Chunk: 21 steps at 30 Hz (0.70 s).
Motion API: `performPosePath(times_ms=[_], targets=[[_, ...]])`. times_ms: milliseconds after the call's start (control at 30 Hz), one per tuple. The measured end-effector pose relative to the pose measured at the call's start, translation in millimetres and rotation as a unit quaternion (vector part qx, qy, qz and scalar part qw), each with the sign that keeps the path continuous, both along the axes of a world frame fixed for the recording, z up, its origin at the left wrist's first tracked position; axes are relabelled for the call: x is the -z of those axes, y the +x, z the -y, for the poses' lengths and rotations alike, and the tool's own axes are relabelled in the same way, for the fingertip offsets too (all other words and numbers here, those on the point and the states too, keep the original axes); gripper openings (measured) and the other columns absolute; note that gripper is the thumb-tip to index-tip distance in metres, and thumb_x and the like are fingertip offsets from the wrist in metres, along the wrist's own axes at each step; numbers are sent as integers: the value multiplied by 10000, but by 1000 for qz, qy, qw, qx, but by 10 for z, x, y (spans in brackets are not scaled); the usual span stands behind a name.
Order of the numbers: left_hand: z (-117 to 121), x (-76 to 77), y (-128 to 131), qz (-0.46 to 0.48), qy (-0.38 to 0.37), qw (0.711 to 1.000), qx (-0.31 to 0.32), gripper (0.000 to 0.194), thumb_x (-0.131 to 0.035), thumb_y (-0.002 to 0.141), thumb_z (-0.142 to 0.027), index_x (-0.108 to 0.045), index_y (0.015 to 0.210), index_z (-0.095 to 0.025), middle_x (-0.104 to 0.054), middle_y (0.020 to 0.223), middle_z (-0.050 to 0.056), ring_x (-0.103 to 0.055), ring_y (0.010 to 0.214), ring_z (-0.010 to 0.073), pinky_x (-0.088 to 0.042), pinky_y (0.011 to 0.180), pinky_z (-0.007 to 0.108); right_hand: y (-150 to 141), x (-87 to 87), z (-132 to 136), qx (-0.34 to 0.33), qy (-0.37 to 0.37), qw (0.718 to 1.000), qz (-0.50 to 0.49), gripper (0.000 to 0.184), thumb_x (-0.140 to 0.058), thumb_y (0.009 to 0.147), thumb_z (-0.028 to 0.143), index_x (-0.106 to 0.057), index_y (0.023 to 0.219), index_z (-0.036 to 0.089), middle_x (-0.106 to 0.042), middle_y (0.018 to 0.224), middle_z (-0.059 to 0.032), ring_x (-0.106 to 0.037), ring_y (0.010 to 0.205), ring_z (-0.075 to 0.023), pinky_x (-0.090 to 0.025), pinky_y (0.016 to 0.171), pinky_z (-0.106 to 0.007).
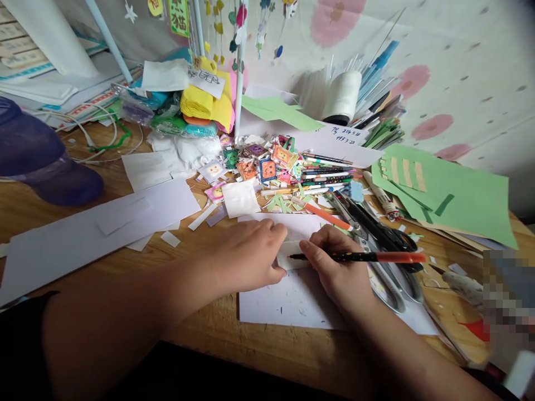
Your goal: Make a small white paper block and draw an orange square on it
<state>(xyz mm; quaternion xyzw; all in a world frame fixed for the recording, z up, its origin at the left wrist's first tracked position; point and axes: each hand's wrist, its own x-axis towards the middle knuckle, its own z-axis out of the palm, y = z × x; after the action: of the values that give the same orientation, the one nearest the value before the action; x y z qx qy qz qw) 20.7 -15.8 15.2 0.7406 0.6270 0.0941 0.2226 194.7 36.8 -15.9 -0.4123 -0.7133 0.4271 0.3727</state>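
Observation:
My right hand [340,273] is closed around a felt-tip pen [355,257] with a black dotted barrel and an orange-red rear end. Its dark tip points left, just over a small whitish piece of paper [291,255]. My left hand [257,253] has its fingers curled at the left edge of that piece and holds it; part of the piece is hidden under the fingers. Beneath both lies a larger white sheet [284,303] with small dark marks on it. Right beside my right hand lie scissors with grey handles [387,287].
Small coloured paper cards [267,170] are heaped behind my hands, beside several pens [328,175]. Black-handled scissors [388,228] and green card [472,195] lie to the right. A purple bottle [37,150] and a long white strip [96,234] are on the left.

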Motion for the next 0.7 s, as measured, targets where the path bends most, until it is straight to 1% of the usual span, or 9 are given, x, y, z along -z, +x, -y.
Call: performPosePath(times_ms=[100,200,333,500,633,700], targets=[[-6,5,2,9,1,1000,-9,282,-692,710,-380,-525,858,-206,-607,907,56,-606,904,292,-441,798,384,11,7,1,3,-12,1000,-13,290,-658,783,277,-472,569,214,-439,496,58,-375,459,-93,-289,448,-250],[-11,-3,1,-27,1,1000,7,304,-673,729,-421,-531,886,-202,-615,904,59,-612,902,291,-445,762,374,5,6,-2,9,-4,1000,-7,272,-661,788,300,-489,595,213,-457,510,54,-383,463,-95,-292,446,-249],[-4,-46,-5,-59,12,998,26,297,-626,762,-425,-538,924,-193,-636,911,66,-623,885,290,-450,708,370,3,0,-9,-13,-7,1000,6,283,-658,774,267,-462,577,215,-434,498,61,-363,456,-90,-280,442,-247],[4,-85,-10,-63,20,997,37,289,-611,772,-413,-549,926,-176,-651,936,75,-632,884,290,-457,695,374,15,3,-14,-3,-20,1000,-4,277,-657,786,289,-471,593,215,-451,509,57,-380,464,-95,-288,445,-251],[-2,-64,-16,-61,27,997,34,303,-618,763,-423,-552,927,-177,-654,945,75,-634,886,290,-458,688,374,20,1,-24,-26,-24,999,17,293,-653,781,274,-452,575,217,-441,499,59,-366,456,-92,-271,441,-253],[-4,-56,-16,-61,25,997,33,310,-619,760,-427,-554,932,-178,-655,953,75,-634,888,292,-458,684,376,23,0,-29,-22,-25,999,10,298,-647,786,273,-445,573,219,-434,494,61,-365,455,-92,-274,442,-253]])
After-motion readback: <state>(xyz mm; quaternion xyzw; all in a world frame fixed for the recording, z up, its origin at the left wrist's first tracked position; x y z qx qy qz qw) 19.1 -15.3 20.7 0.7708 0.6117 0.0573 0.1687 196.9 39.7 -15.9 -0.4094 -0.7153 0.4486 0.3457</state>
